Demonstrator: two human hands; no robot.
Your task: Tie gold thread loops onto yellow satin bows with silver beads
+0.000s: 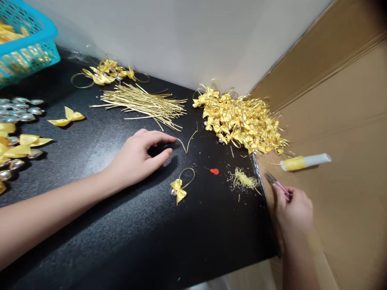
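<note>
My left hand (142,155) hovers over or rests on the black table, thumb and index finger apart. Its index fingertip meets or nearly meets one end of a thin gold cord (186,151) bent into a V. Below it lies a yellow ribbon bow (178,189) with a gold cord loop and a silver bead. At the table's right edge, my right hand (294,209) is closed around small pink-handled scissors (279,187), blades pointing up and left. Left of them sits a tangle of thread scraps (244,180). A red needle threader-like piece (214,171) lies nearer the middle.
Gold cord lengths (145,104) lie behind my left hand. Looped bows (242,121) are heaped at back right. A turquoise basket (48,36), silver beads (21,108) and loose bows are at left. A thread-wound tube (317,160) lies by cardboard (347,112).
</note>
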